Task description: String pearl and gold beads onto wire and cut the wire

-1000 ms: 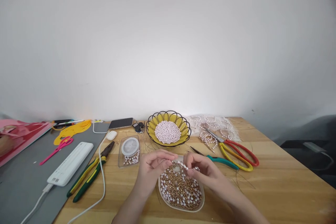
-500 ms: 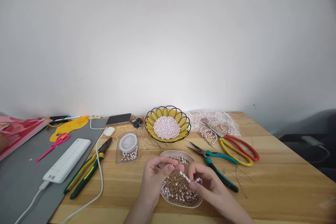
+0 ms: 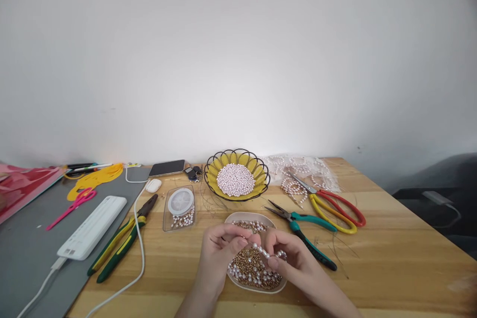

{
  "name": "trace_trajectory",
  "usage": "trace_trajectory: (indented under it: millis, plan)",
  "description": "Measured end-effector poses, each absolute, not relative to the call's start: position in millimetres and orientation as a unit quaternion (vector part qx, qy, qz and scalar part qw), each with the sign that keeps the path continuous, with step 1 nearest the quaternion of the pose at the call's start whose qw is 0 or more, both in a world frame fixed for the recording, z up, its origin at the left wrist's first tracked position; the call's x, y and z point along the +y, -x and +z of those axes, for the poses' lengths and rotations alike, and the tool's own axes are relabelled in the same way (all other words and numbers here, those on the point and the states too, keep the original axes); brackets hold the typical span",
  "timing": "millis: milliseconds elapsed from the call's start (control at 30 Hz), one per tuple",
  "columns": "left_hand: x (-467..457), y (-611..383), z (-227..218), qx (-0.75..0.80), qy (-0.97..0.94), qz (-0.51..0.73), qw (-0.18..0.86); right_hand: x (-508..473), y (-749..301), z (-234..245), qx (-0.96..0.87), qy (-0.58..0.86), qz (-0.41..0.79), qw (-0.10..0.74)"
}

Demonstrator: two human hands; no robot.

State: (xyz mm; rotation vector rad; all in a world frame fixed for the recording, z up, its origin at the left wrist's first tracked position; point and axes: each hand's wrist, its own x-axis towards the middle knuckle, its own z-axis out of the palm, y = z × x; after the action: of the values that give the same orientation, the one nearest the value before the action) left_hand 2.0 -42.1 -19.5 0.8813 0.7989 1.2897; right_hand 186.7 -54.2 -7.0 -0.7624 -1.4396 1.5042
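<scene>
Front and centre on the wooden worktop, items as follows.

1. Left hand: grip closed, thumb and forefinger pinched together at the left end of a short pearl strand. Any thread there is too fine to make out.
2. Right hand: grip closed, fingers curled round the right end of the same strand.
3. Pearl strand: held between both hands, slanting down to the right, just above a shallow white dish.
4. Dish: holds mixed gold and pearl beads; partly covered by both hands.
5. Black wire basket with yellow liner: filled with pale pearl beads, behind the dish.
6. Teal-handled needle-nose pliers: lying just right of the dish, tips pointing left.
7. Red-and-yellow scissors: beyond the pliers, blades resting on finished pearl loops.
8. Clear box: holds a spool of thread and loose beads, left of the dish.
9. Green-and-yellow pliers, white power strip, pink scissors, phone: well to the left.
</scene>
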Motion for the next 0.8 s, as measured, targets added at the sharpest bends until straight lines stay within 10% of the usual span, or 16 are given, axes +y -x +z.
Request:
trace_trajectory:
  millis: [800]
  plan:
    - [-43.2,-3.8,-2.8,0.308,-0.42,0.557,0.646,-54.2,-188.8,-6.2,-0.586,0.311,0.598,0.451]
